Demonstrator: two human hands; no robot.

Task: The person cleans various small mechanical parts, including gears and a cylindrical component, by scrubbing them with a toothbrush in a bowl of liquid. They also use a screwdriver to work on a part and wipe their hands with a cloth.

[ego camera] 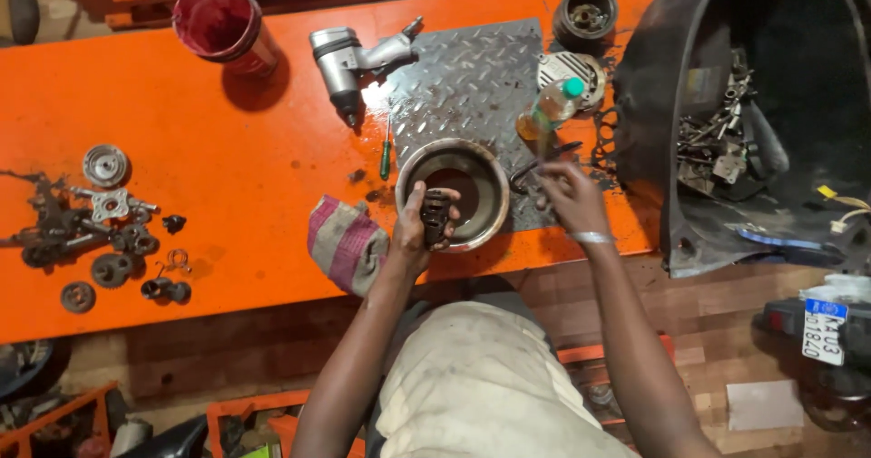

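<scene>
- While the person leans over the long orange metal workbench (227,150), the left hand (419,227) is curled tight around a small dark toothed metal part (436,215), thumb on one side and fingers on the other, holding it above the near rim of a round shallow metal bowl (454,192).
- Just left of that hand lies a crumpled pink-and-grey striped rag (346,243), touching the wrist.
- Beyond the left hand, past the bowl, a grey ribbed steel plate (467,82) rests on the bench, with a silver pneumatic impact wrench (349,59) at its far left corner and a green-handled screwdriver (386,154) along its left edge.
- To the right of the bowl, the right hand (570,197) has its fingers pinched together on a thin dark tool (535,170); what sort of tool I cannot tell. A silver bangle (592,237) sits on that wrist.
- Just beyond the right hand stands a clear plastic bottle of amber liquid with a green cap (550,106).
- Far left of both hands, dark gears and small silver fittings (109,227) are scattered on the bench, and a red cylindrical can (222,23) stands at the far side.
</scene>
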